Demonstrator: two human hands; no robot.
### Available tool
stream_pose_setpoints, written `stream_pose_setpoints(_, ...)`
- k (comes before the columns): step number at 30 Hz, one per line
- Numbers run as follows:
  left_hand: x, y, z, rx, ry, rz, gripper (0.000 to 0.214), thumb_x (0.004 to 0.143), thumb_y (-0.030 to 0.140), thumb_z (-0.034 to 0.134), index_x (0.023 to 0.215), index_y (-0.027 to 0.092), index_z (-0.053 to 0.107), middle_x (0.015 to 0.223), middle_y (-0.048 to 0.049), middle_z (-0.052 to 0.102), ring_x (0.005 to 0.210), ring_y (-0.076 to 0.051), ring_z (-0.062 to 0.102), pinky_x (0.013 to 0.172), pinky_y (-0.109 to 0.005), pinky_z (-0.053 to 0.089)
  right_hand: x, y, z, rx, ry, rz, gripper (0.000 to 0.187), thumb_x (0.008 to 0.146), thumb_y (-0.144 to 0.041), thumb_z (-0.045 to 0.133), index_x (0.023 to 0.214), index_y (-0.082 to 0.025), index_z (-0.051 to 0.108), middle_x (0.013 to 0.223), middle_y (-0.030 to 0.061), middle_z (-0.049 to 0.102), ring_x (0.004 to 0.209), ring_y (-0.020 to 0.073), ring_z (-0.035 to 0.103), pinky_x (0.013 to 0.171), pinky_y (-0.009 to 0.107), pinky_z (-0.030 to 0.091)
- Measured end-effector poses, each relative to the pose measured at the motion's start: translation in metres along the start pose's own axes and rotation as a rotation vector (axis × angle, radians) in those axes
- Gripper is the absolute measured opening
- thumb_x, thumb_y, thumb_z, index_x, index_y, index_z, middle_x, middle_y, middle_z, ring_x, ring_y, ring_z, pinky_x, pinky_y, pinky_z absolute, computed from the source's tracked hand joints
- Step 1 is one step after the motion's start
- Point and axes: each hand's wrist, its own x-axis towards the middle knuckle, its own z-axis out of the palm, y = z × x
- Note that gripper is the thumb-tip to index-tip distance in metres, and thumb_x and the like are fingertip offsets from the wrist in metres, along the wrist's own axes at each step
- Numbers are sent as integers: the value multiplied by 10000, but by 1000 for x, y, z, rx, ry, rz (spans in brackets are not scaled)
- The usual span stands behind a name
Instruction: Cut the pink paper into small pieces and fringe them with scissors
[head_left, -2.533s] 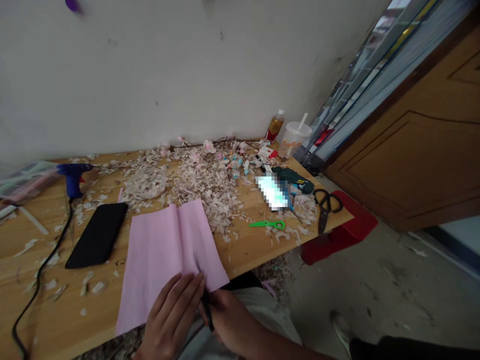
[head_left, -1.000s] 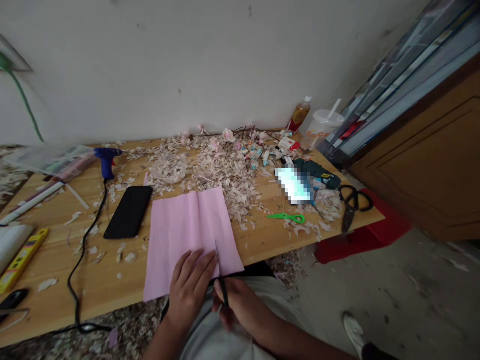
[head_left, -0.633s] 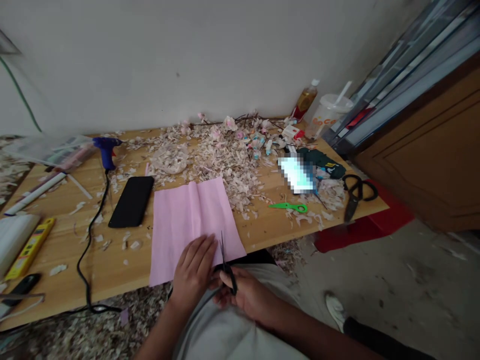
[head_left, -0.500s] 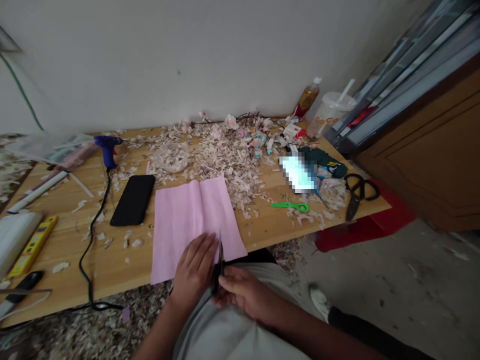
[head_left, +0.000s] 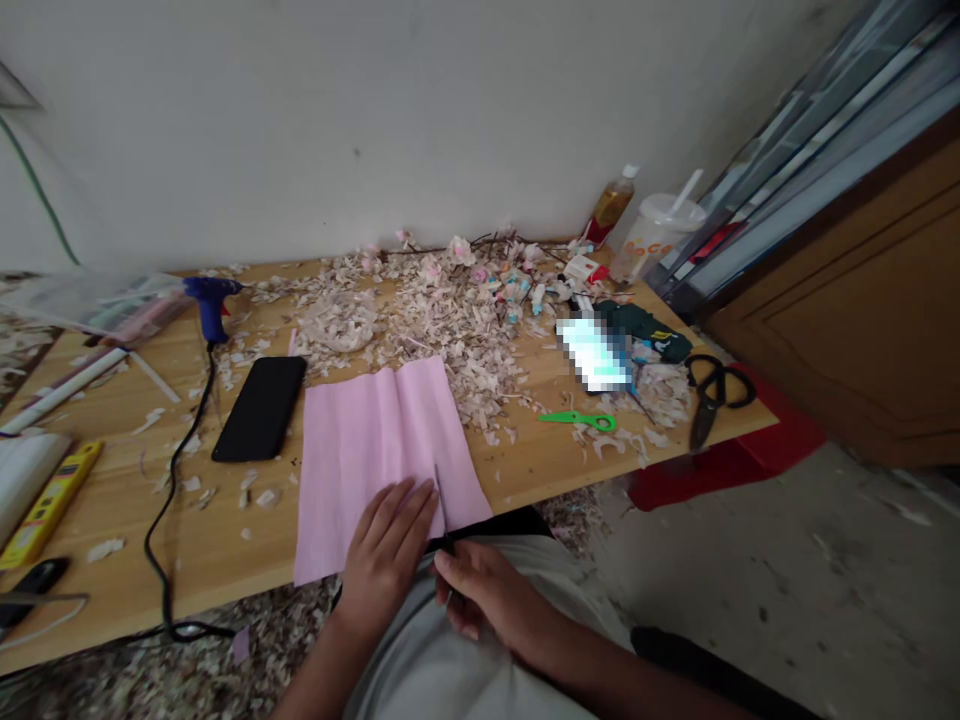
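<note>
Left hand [head_left: 390,540] lies flat, palm down, fingers close together and slightly bent, pressing on the pink sheet [head_left: 360,420]; it grips nothing. Right hand [head_left: 484,585] is closed around the handles of the thin-bladed scissors [head_left: 441,495], thumb uppermost. Blades point away from the body, just beside the left fingertips.

Sheet position: near edge of the wooden table [head_left: 540,470], in front of the body, its lower edge partly hidden by the left hand. Black phone [head_left: 259,408] lies just beside it on the left; pale scraps [head_left: 465,350] heap up past its far edge.

Progress, as judged: early. Scissors sit at the near edge, toward the right side of the sheet. Beyond the tips the sheet runs on unbroken to its far edge, so most of it looks uncut. Length of any slit: cannot tell, since blades and hand cover that line. Portion right of the blades appears joined to the rest at the top.

Other tools: green scissors [head_left: 576,418] and large black scissors [head_left: 703,425] lie to the right, untouched; blue glue gun [head_left: 211,305] at left, likewise.
</note>
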Motion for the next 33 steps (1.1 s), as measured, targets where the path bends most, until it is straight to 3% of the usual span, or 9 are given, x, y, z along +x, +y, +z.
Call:
stream_pose_setpoints(5, -1, -1, 1, 15, -8, 1, 431, 911, 112, 519, 1341, 104, 541, 1345, -137, 601, 1301, -296, 483, 1062, -460, 402, -4, -7, 0, -93, 14, -33, 667, 720, -831, 523, 727, -165, 505, 558, -36, 486, 404, 54, 386, 398, 210, 267)
stream_pose_setpoints(8, -2, -3, 2, 45, -18, -9, 444, 913, 111, 507, 1356, 109, 530, 1368, -125, 585, 1297, -297, 482, 1054, -452, 400, -4, -7, -1, -39, 4, -23, 706, 689, -858, 513, 756, -156, 533, 628, -4, 542, 437, 65, 429, 416, 211, 314)
stream_pose_setpoints(12, -3, -5, 3, 83, -63, -7, 447, 907, 120, 515, 1354, 117, 532, 1379, -103, 580, 1292, -299, 476, 1052, -443, 388, -1, 4, -3, 97, -21, -24, 668, 686, -805, 585, 789, -147, 533, 784, 40, 604, 472, 60, 483, 415, 197, 341)
stream_pose_setpoints(19, -5, -9, 6, 131, -66, -11, 437, 891, 119, 517, 1325, 135, 554, 1364, -77, 596, 1262, -275, 505, 1041, -415, 389, 9, 9, -4, 108, -40, 40, 625, 578, -708, 716, 821, -168, 517, 707, 0, 598, 438, 60, 490, 424, 190, 383)
stream_pose_setpoints(26, -10, -13, 10, 92, -29, 21, 437, 893, 107, 504, 1328, 116, 542, 1355, -103, 599, 1263, -259, 509, 1059, -418, 384, 9, -10, 4, -107, 44, 41, 444, 727, -599, 610, 704, -166, 513, 614, -20, 536, 370, 40, 415, 345, 165, 267)
stream_pose_setpoints(33, -16, -18, 10, 96, -58, 85, 462, 900, 101, 468, 1358, 118, 519, 1391, -106, 569, 1316, -253, 472, 1124, -421, 328, 15, -12, 8, -201, 83, 37, 405, 897, -531, 479, 690, -184, 499, 542, -57, 452, 396, 57, 421, 362, 172, 275)
